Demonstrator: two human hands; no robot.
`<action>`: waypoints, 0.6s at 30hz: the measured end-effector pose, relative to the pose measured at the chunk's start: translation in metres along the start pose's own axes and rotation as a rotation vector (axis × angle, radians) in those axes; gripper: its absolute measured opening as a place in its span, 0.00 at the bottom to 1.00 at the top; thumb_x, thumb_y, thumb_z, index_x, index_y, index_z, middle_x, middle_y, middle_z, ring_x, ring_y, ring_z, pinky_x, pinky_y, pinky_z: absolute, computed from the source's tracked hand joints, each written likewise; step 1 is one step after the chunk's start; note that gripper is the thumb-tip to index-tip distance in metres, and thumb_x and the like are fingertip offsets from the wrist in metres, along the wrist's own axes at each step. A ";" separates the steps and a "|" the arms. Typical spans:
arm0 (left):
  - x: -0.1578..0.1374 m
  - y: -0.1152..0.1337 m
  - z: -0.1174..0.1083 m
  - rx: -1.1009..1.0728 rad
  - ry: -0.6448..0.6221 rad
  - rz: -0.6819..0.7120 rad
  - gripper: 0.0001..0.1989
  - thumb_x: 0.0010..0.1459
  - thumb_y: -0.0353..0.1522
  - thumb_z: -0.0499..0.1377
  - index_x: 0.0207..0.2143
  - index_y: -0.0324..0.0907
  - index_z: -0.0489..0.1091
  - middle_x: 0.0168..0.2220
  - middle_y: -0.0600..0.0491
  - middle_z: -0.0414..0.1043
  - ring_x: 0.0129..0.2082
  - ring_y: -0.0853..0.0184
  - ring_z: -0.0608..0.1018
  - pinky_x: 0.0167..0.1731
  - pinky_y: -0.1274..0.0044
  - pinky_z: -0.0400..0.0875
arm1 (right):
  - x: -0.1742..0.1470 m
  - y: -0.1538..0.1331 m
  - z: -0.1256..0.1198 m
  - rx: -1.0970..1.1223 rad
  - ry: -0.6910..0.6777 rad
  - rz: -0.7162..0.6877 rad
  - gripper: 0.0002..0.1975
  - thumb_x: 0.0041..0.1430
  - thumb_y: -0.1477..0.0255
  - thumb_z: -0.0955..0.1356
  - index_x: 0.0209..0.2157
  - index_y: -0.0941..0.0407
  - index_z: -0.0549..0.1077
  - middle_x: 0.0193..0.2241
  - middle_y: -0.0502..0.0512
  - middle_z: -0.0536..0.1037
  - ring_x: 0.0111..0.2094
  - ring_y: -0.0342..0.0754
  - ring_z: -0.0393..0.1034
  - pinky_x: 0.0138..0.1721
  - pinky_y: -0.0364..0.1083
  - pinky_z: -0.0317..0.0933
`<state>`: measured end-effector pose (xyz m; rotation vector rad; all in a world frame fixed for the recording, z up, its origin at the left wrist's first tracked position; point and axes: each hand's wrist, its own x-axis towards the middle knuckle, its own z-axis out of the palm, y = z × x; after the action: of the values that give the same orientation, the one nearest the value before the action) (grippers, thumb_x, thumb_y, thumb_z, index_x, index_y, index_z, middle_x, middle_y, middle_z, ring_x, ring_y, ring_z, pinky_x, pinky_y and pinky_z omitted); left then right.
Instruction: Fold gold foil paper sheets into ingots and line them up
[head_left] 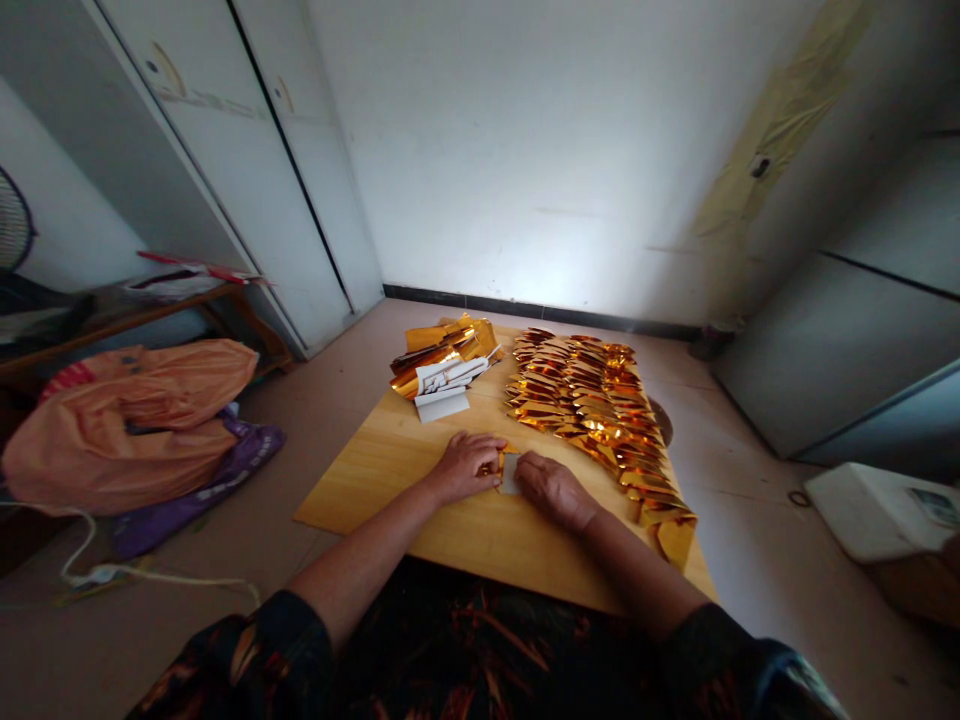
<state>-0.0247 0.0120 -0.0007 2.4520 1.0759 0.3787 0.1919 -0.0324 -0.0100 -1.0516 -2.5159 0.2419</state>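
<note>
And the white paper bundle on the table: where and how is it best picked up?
Probably pinch the white paper bundle by its flat near flap, coming from the person's side: that flap juts toward the person, in front of the gold sheets, while the upper layers look loosely folded and might slip.

Below frame centre, my bare left hand (pixel 465 467) and right hand (pixel 556 490) are holding a small grey-and-gold foil paper (pixel 510 474).
</note>
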 end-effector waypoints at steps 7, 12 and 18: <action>0.000 0.000 0.001 0.004 0.009 0.012 0.04 0.53 0.35 0.60 0.29 0.45 0.69 0.58 0.55 0.67 0.59 0.59 0.65 0.56 0.62 0.50 | -0.013 -0.003 -0.017 -0.076 -0.010 -0.064 0.11 0.66 0.71 0.60 0.36 0.55 0.73 0.37 0.55 0.73 0.36 0.45 0.66 0.39 0.44 0.61; 0.001 -0.001 0.001 0.006 -0.002 -0.005 0.04 0.52 0.35 0.61 0.30 0.45 0.70 0.58 0.55 0.66 0.59 0.58 0.64 0.57 0.61 0.49 | -0.005 -0.008 -0.018 -0.257 -0.082 -0.129 0.14 0.67 0.74 0.59 0.32 0.56 0.72 0.31 0.54 0.72 0.33 0.45 0.65 0.35 0.44 0.58; 0.001 -0.001 0.000 0.005 -0.010 -0.007 0.06 0.53 0.38 0.61 0.31 0.46 0.71 0.58 0.54 0.66 0.60 0.58 0.64 0.58 0.61 0.48 | -0.002 -0.008 -0.007 -0.293 -0.089 -0.141 0.13 0.68 0.75 0.57 0.33 0.57 0.70 0.33 0.56 0.72 0.33 0.46 0.65 0.34 0.44 0.57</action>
<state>-0.0246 0.0134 -0.0014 2.4514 1.0821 0.3609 0.1910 -0.0394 -0.0019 -0.9803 -2.7507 -0.1277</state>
